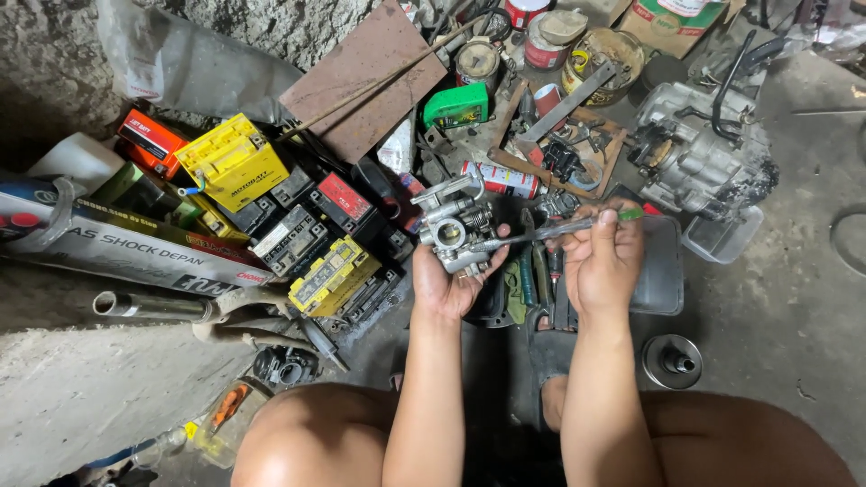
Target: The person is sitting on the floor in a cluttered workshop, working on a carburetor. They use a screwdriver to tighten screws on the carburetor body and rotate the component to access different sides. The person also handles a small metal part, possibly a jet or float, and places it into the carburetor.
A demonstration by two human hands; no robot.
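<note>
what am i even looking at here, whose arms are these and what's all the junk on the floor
There is one picture, taken by a camera worn on a person's head and looking down, so the arms and bare knees are that person's own. The left hand grips a small metal carburetor. The right hand holds a screwdriver with a green handle, its tip at the carburetor. On the concrete floor to the left lie several small batteries, among them a yellow battery and a red-topped one. Behind the hands are tins, a green box and loose tools. To the right sits a grey engine block, and a round metal part lies near the right knee.
</note>
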